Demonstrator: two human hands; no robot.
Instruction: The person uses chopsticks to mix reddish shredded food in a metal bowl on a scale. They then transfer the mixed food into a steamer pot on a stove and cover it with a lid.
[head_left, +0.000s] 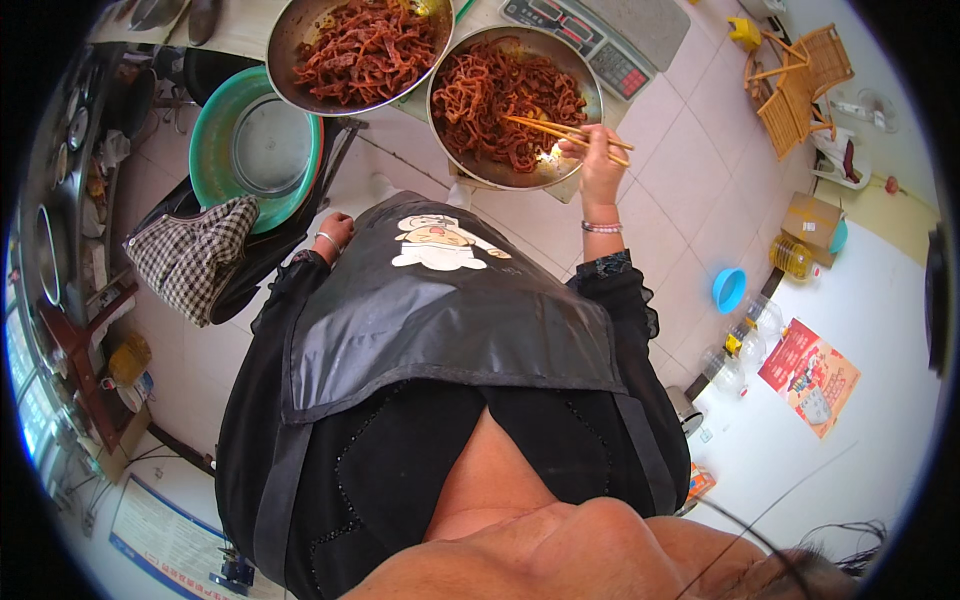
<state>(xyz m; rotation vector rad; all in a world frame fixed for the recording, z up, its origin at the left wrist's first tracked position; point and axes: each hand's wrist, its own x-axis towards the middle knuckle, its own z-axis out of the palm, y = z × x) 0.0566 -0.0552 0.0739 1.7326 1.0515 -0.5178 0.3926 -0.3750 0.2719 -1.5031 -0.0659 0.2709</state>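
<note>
A pair of long wooden chopsticks is in my right hand, their tips among reddish-brown strips of food in the right steel bowl. Yellow oil shows between the strips. A second steel bowl, with similar strips in it, stands to the left, its rim close against the first. My left hand hangs beside the dark apron, its fingers curled; whether anything is inside them cannot be told.
Beyond the right bowl is a digital weighing scale. At the left stand a green plastic basin and a checked cloth. A bamboo chair, a blue bowl and several plastic bottles are off to the right.
</note>
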